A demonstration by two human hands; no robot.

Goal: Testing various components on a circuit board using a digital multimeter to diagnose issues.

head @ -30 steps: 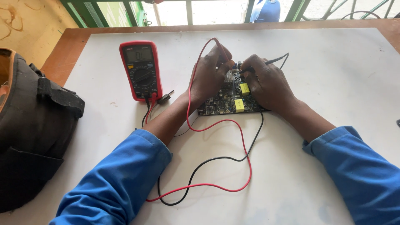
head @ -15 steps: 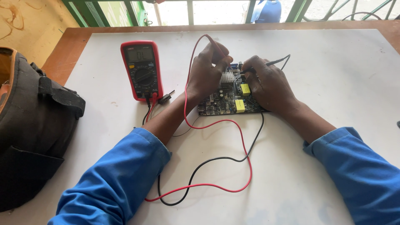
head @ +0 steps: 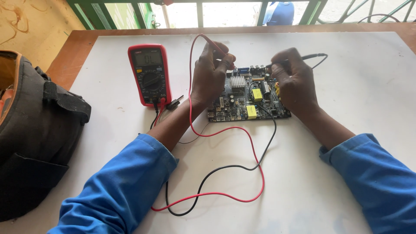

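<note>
The left hand [head: 211,73] is closed around a red probe [head: 219,48], pinching it between thumb and fingers with the tip pointed down at the upper left corner of the circuit board [head: 247,97]. The right hand [head: 294,82] grips a black probe [head: 303,57] in the same way, its fingers curled tight, the tip hidden behind them at the board's upper right part. The board lies flat on the white table [head: 346,86], between and just under both hands, with a silver heat sink [head: 237,82] close to the left fingertips and two yellow blocks [head: 256,94] nearer the right hand.

Compared with half a second ago, both hands sit slightly higher over the board, and the left hand has lifted the red probe so that more of its shaft shows above the knuckles. The board itself has not shifted.

To the left of the left hand stands a red multimeter [head: 149,73], face up. The red lead [head: 242,173] and black lead [head: 225,173] loop over the table below both wrists. A dark bag [head: 34,130] rests well apart on the far left.
</note>
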